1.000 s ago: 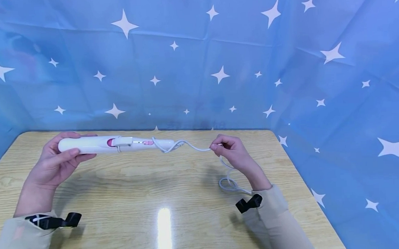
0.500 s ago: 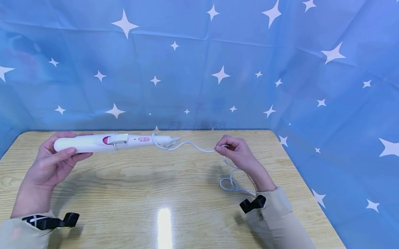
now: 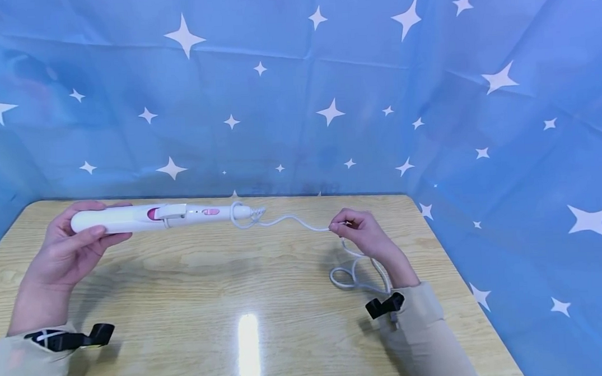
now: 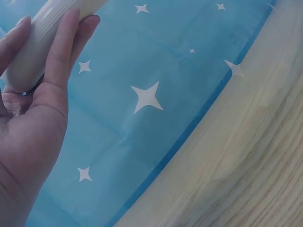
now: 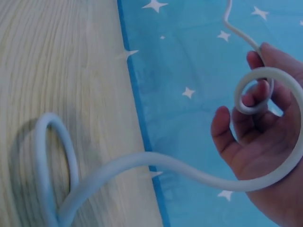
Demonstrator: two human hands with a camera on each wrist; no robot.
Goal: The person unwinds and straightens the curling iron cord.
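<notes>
A white hair-styling wand (image 3: 118, 219) with a clip and pink parts is held level above the back left of the table. My left hand (image 3: 66, 248) grips its thick rounded end, thumb in front and fingers behind; the left wrist view shows the hand (image 4: 38, 109) around the white barrel (image 4: 35, 52). From the wand's thin end, where the cord is looped round it, a white cord (image 3: 294, 217) runs right. My right hand (image 3: 366, 235) pinches that cord between thumb and fingers. In the right wrist view the cord (image 5: 208, 178) curls in front of the hand (image 5: 270, 146).
Loose cord loops (image 3: 342, 279) hang or lie below my right hand, beside the wrist. The wooden table (image 3: 195, 305) meets a blue curtain (image 3: 278, 133) with white stars at the back and right. A black wrist camera (image 3: 80, 338) is strapped to each sleeve.
My left hand has moved left with the wand, and my right hand has moved somewhat right along with the pinched cord. The stretch of cord between them is longer.
</notes>
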